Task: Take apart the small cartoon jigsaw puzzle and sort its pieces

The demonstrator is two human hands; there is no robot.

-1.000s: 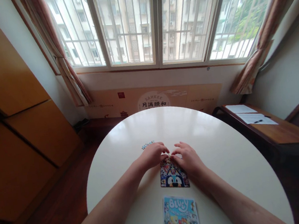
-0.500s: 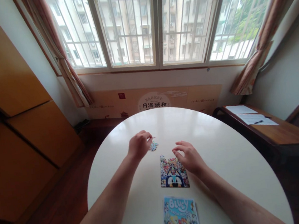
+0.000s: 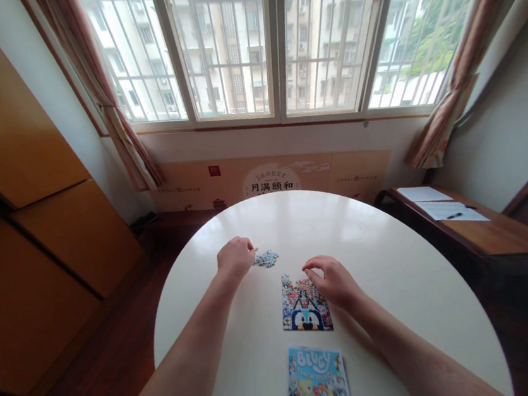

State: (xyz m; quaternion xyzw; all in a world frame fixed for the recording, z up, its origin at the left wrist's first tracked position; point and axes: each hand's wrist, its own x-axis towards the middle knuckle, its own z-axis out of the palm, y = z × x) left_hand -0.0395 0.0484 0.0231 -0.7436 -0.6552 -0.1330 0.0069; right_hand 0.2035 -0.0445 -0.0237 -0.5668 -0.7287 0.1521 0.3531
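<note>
A small pile of light-blue jigsaw pieces (image 3: 267, 259) lies on the white round table (image 3: 382, 311). My left hand (image 3: 236, 256) is at the pile's left edge, fingers curled in a pinch, a tiny puzzle piece showing at the fingertips. Nearer to me is a partly assembled jigsaw puzzle (image 3: 306, 307), a blue cartoon dog face among many small figures, its top edge uneven. Over its upper right corner hovers my right hand (image 3: 334, 279), fingers bent, thumb and forefinger slightly apart with nothing visible between them.
Closest to me lies a blue "Bluey" picture sheet (image 3: 317, 382), below the puzzle. A brown side desk (image 3: 520, 229) at the right carries white papers (image 3: 451, 210) and a dark pen. Wooden cabinets (image 3: 58, 234) stand left; a barred window (image 3: 229, 56) is ahead.
My left hand has moved left with the puzzle piece, uncovering more of the pile. The right hand stays by the puzzle's upper right, its fingers drawn slightly closer together.
</note>
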